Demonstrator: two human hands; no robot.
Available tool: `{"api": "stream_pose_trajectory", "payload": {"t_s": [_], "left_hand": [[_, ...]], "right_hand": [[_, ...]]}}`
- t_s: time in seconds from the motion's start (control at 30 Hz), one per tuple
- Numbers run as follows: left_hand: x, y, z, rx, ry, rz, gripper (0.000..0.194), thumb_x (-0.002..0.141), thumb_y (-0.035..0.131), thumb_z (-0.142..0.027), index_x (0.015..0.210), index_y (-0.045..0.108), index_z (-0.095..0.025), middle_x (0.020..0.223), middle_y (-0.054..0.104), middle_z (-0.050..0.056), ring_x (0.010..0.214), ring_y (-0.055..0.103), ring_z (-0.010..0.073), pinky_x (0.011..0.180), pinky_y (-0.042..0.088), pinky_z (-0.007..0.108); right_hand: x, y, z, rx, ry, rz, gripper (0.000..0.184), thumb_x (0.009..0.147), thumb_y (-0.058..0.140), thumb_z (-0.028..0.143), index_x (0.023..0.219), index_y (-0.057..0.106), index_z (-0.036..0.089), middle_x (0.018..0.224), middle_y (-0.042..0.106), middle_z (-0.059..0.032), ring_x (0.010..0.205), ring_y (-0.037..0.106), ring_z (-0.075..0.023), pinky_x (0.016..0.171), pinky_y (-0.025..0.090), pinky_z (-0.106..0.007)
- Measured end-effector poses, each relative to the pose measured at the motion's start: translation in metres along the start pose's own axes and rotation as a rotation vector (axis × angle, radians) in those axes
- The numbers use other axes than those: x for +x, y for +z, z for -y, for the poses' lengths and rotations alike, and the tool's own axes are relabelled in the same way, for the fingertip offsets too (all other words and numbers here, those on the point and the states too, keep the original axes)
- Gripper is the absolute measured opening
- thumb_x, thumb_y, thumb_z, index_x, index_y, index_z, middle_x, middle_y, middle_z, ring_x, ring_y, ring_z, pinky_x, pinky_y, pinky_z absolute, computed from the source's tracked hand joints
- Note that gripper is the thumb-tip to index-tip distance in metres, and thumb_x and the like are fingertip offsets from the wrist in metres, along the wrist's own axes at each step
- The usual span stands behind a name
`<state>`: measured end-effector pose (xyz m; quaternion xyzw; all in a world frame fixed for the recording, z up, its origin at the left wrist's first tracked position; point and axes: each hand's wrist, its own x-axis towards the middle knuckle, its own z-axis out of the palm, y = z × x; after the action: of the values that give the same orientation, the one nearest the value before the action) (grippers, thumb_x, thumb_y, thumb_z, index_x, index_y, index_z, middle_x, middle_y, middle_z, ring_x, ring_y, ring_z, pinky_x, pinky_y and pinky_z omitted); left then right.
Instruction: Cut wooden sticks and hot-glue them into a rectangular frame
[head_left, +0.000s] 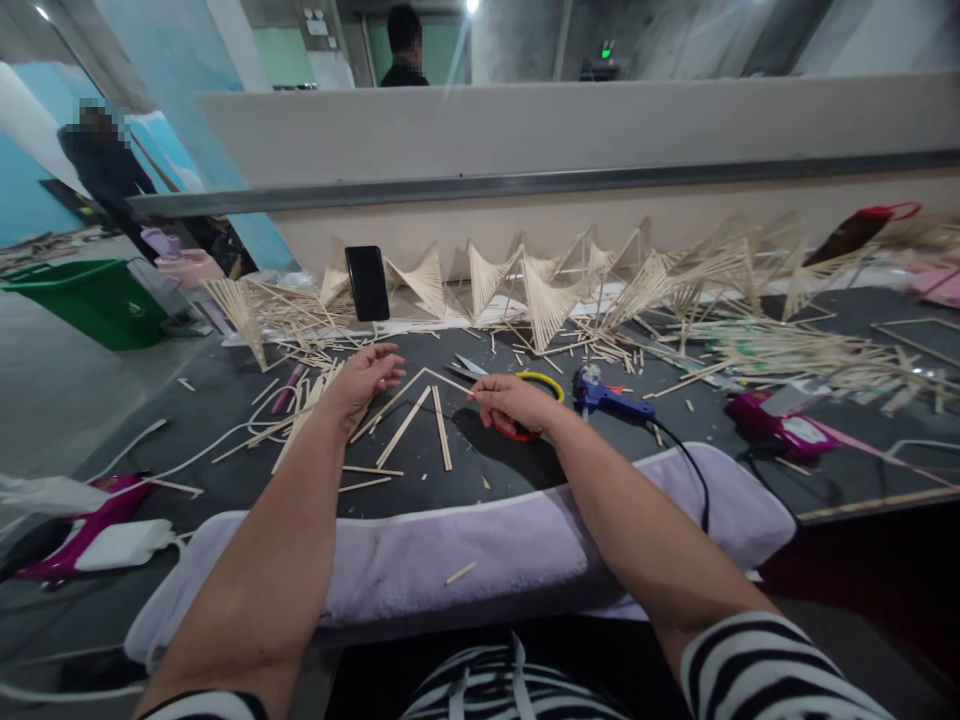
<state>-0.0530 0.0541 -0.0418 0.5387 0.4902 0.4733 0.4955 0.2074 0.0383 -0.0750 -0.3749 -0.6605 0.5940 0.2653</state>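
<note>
Above the dark table, my right hand (pixel 514 400) pinches the end of a thin wooden stick (pixel 448 380). At its far end this stick meets another stick (pixel 397 398), forming a wide angle. My left hand (pixel 366 382) hovers at the left of that angle with fingers apart, and no object shows in it. Scissors (pixel 469 366) with yellow and red handles lie partly hidden under my right hand. Between my forearms, more loose sticks (pixel 442 428) rest on the tabletop. To the right of my right hand is a blue glue gun (pixel 611 398) with a black cord.
Fan-shaped stick structures (pixel 551 300) line the back, near an upright phone (pixel 367 284). A lilac towel (pixel 465 550) covers the front edge. Power strips (pixel 787 425) sit at both sides, with white cables at left. A green bin (pixel 90 300) and two people are farther off.
</note>
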Motion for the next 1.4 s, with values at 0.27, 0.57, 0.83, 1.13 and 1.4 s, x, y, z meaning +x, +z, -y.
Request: {"api": "stream_pose_trajectory", "payload": {"t_s": [0.27,0.57,0.83,1.13,1.4], "left_hand": [[0.003,-0.006,0.0,0.535,0.27,-0.29,0.03,0.069,0.056,-0.034,0.093,0.061,-0.016,0.086,0.062,0.003,0.073,0.055,0.0127,0.067,0.042,0.022],[-0.01,0.013,0.001,1.05,0.106,0.196,0.014,0.063,0.062,-0.031,0.055,0.062,-0.02,0.055,0.058,0.001,0.057,0.05,0.0147,0.053,0.031,0.023],[-0.017,0.029,-0.005,1.151,-0.046,0.184,0.018,0.049,0.073,-0.023,0.048,0.055,-0.02,0.053,0.056,0.002,0.061,0.054,0.0185,0.056,0.033,0.024],[-0.019,0.033,-0.013,1.371,-0.137,0.294,0.004,0.057,0.058,-0.013,0.057,0.062,-0.015,0.071,0.066,0.012,0.074,0.06,0.0228,0.067,0.041,0.028],[-0.021,0.027,-0.011,1.449,-0.128,0.349,0.018,0.055,0.054,-0.016,0.07,0.064,-0.014,0.078,0.066,0.013,0.073,0.059,0.0231,0.059,0.039,0.028]], "right_hand": [[0.005,-0.001,-0.005,-0.043,0.067,-0.075,0.023,0.086,0.045,0.04,0.089,0.052,0.018,0.059,0.063,0.0015,0.036,0.053,-0.0076,0.033,0.041,-0.017],[0.004,-0.011,-0.012,-0.49,-0.004,-0.146,0.047,0.084,0.035,0.057,0.086,0.063,0.019,0.06,0.064,-0.0028,0.037,0.05,-0.0094,0.037,0.036,-0.02],[-0.003,-0.006,0.003,-0.654,-0.173,-0.174,0.042,0.087,0.035,0.046,0.098,0.065,0.019,0.057,0.063,-0.0006,0.054,0.054,-0.0119,0.056,0.039,-0.022],[0.007,-0.009,-0.008,-0.655,-0.187,-0.293,0.032,0.084,0.043,0.028,0.105,0.064,0.017,0.067,0.066,-0.0014,0.059,0.055,-0.0115,0.062,0.041,-0.022],[0.007,-0.007,-0.008,-0.677,-0.239,-0.321,0.032,0.082,0.044,0.023,0.105,0.065,0.017,0.073,0.067,-0.0032,0.066,0.058,-0.0131,0.068,0.042,-0.023]]}}
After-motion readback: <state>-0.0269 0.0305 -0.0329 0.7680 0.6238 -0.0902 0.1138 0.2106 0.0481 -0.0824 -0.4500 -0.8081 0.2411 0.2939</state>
